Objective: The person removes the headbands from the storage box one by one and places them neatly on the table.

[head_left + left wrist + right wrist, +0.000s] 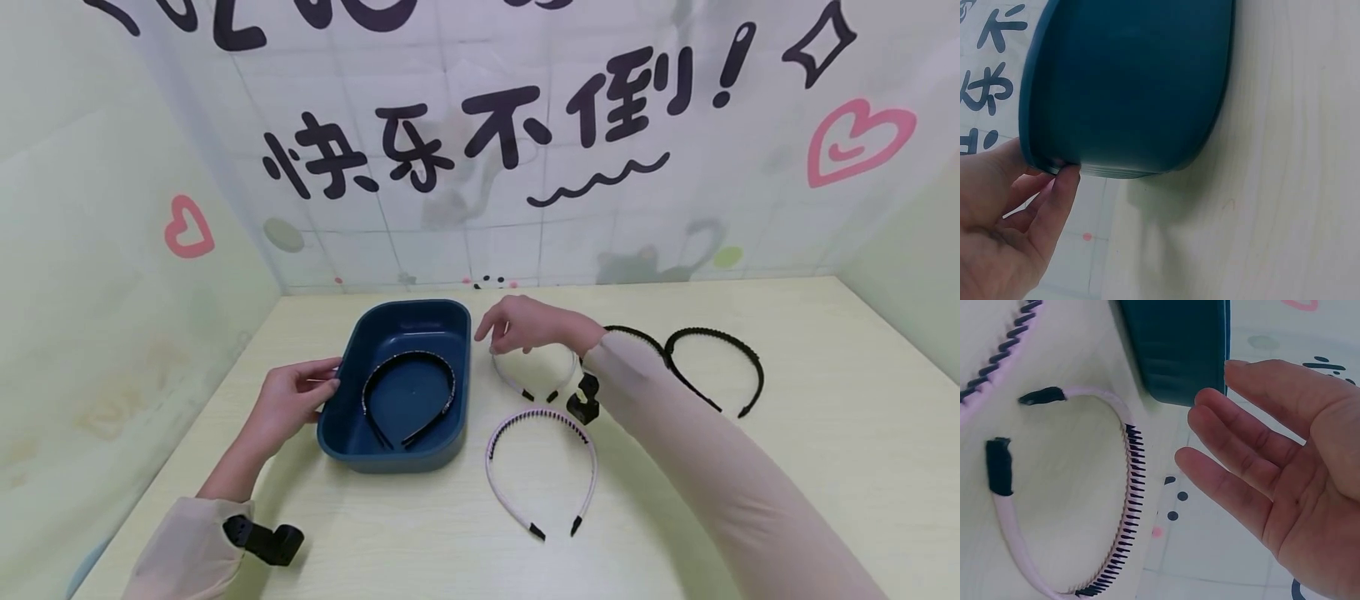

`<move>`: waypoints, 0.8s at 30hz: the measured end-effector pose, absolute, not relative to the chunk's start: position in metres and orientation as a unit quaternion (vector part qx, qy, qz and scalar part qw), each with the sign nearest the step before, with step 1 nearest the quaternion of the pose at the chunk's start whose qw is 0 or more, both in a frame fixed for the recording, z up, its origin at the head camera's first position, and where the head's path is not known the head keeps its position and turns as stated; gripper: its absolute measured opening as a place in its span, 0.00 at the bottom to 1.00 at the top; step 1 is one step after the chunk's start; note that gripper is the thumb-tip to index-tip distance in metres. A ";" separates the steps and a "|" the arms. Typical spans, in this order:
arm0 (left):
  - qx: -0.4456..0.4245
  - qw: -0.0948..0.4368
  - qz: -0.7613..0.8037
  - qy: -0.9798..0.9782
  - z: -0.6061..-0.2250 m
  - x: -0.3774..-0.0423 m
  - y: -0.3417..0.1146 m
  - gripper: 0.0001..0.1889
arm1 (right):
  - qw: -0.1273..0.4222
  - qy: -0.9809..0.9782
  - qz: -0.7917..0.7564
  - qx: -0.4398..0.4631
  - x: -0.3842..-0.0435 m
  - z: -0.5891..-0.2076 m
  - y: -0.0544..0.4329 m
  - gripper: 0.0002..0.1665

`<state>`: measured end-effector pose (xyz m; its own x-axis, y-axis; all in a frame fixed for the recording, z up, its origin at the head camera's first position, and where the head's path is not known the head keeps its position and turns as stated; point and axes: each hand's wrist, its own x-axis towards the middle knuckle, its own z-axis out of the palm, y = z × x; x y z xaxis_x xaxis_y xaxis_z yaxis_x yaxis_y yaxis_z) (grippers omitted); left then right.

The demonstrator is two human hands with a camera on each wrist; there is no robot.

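A dark blue plastic bin (pixel 450 454) stands on the table, with a thin black headband (pixel 367 400) lying inside. My left hand (pixel 288 400) pinches its left wall at the rim between thumb and fingers, also seen in the left wrist view. Just past the bin's right rim, my right hand (pixel 521 323) hovers with loosely bent fingers and nothing in them. Below that hand lies a pale headband with black tips (pixel 513 383), partly covered by it; its dark teeth show in the right wrist view. Nearer to me rests a pale pink toothed headband (pixel 489 475).
Two black headbands lie on the right of the table; the right sleeve partly hides one (pixel 637 333), while the other (pixel 759 367) shows whole. Behind the table (pixel 375 533) hangs a white printed backdrop (pixel 480 242). Both wrists carry small black camera mounts.
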<state>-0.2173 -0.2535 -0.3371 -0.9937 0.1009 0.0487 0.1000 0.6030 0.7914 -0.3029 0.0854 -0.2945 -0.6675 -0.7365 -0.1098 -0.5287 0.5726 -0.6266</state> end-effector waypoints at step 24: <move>0.055 0.002 0.441 0.896 -0.337 -0.217 -0.253 0.21 | 0.177 0.876 -0.277 -0.353 -0.314 -0.272 0.041 0.17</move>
<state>-0.2172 -0.2526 -0.3366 -0.9939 0.1010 0.0453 0.0975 0.6044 0.7907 -0.3137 0.0409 -0.2720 -0.6885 -0.7160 -0.1150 -0.5199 0.5980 -0.6100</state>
